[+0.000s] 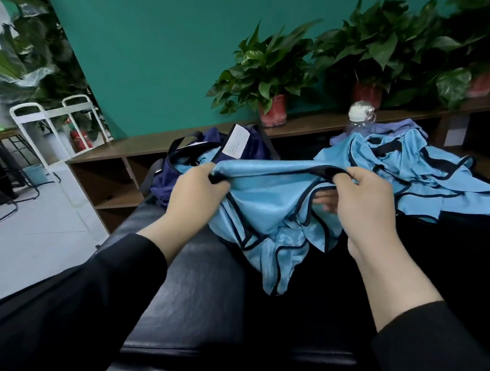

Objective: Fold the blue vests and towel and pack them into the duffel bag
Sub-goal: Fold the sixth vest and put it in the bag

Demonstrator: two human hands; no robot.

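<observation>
On the duffel bag (212,143), an unreadable label (235,141)

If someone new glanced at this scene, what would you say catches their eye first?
Probably the shiny blue vest stretched mid-frame between the left hand and right hand, each gripping its black-trimmed edge. Next, the heap of blue vests at right and the navy duffel bag behind the left hand.

Looks like an office lounge I'm in: teal wall (148,50), low wooden shelf unit (130,161) lined with potted plants (269,72), black leather bench (203,283) under me, white metal cart (41,127), fire extinguisher (78,139), grey floor (28,243).
</observation>
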